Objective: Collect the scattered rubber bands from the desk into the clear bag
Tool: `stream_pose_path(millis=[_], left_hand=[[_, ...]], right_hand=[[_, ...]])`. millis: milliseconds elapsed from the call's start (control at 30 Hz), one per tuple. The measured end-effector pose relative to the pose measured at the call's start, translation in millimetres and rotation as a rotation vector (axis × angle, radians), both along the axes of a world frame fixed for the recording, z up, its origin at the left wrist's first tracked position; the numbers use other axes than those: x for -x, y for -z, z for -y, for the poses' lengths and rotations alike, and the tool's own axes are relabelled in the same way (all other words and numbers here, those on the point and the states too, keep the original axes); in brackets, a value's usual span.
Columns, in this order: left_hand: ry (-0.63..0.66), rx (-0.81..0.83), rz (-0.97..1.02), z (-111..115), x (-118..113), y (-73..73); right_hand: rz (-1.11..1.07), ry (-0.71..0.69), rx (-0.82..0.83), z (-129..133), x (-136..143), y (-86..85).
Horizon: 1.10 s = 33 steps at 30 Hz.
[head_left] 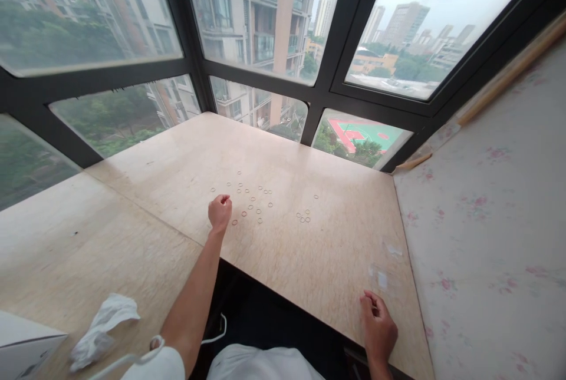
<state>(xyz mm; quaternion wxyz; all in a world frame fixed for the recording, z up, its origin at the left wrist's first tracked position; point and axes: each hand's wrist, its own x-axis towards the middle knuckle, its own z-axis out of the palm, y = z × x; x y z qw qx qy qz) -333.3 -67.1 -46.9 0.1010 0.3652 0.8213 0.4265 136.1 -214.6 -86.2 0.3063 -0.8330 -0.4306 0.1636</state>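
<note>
Small thin rings lie scattered over the marble-patterned sill, most of them right of my left hand. That hand is closed with its fingertips pressed together at the left edge of the rings; what it holds, if anything, is too small to make out. Two reddish rings lie just to its right. A separate group of rings is farther right. My right hand rests at the sill's front edge on the right, its fingers curled in, and any object between them is hidden.
Clear plastic packets lie beyond my right hand, near the flowered wall. Crumpled tissue and a white box are at the lower left. Dark window frames border the sill. A white cable hangs near my lap.
</note>
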Motion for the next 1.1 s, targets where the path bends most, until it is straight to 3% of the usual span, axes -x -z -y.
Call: stream_pose_path(millis=[167,333,467,633,767,900,1000,1100], left_hand=[[-0.105,0.022,-0.091,33,-10,7.2],[-0.158,-0.001,-0.148,41,-22,3.6],[-0.032,-0.009,-0.220,34,-41,4.9],[0.074,0.170,-0.349,40,-63,25.0],[0.168,0.170,-0.357,50,-56,36.4],[0.179,0.104,-0.289,53,-56,30.0],[0.264,0.025,-0.281,55,-83,20.9],[0.491,-0.061,-0.274,62,-131,17.4]], right_hand=[[0.020,0.008,0.010,0,1,-1.2],[0.037,-0.005,0.011,0,1,-2.6],[0.044,-0.006,-0.002,0,0,-1.8],[0.018,-0.008,-0.010,0,0,-2.0],[0.014,-0.019,-0.021,1,1,-3.0],[0.036,-0.032,-0.034,1,0,-1.4],[0.038,-0.037,-0.026,1,-1,0.0],[0.023,-0.034,-0.014,1,-1,-0.3]])
